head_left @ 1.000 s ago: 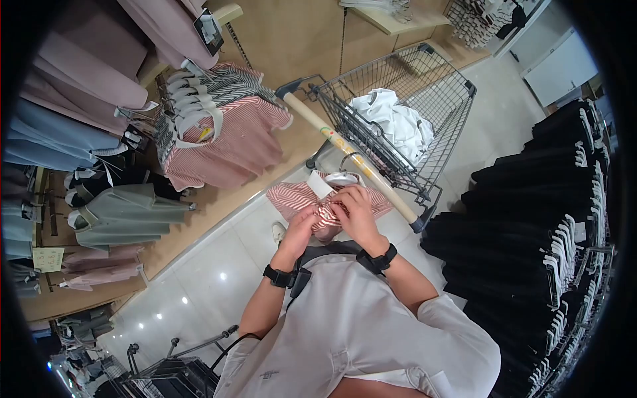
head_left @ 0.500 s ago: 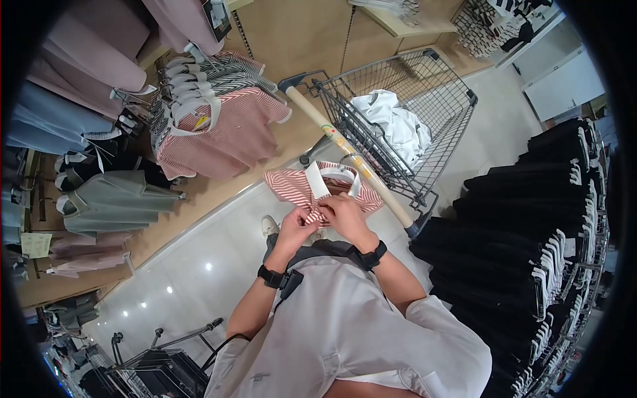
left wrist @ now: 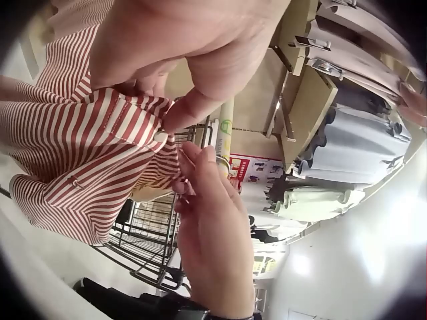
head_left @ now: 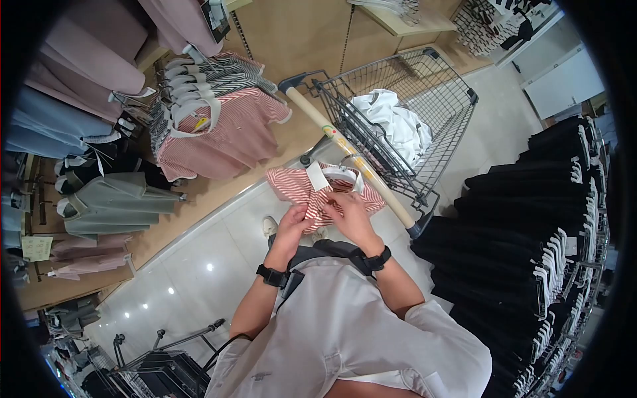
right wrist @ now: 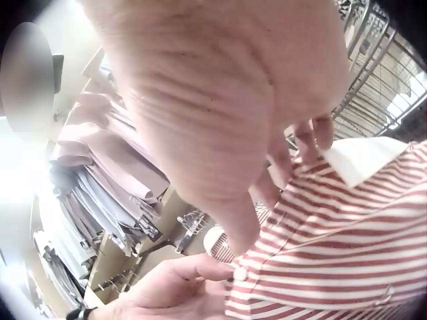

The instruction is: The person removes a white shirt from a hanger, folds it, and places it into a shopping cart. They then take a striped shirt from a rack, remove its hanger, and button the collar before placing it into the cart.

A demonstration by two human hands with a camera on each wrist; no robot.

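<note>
A red-and-white striped shirt [head_left: 288, 186] with a white collar [head_left: 318, 177] hangs on a hanger in front of the cart handle. My left hand [head_left: 291, 229] pinches its front edge, the thumb beside a white button [left wrist: 160, 137] in the left wrist view. On the other side of the front opening, my right hand [head_left: 353, 217] grips the cloth between thumb and fingers just below the collar. Seen from the right wrist, the right thumb lies just above the button and the left hand [right wrist: 177, 283] holds the edge beneath it.
A shopping cart [head_left: 458, 109] stands just ahead, with white clothing [head_left: 395, 123] inside. Striped shirts [head_left: 229, 136] hang on the wall rack at left. Black garments [head_left: 504, 219] fill a rack at right. Another cart [head_left: 166, 358] is at lower left, on the tiled floor.
My hands have drawn slightly apart along the shirt's front over the last half second, both keeping hold of it. Before that, the head view shifted a little.
</note>
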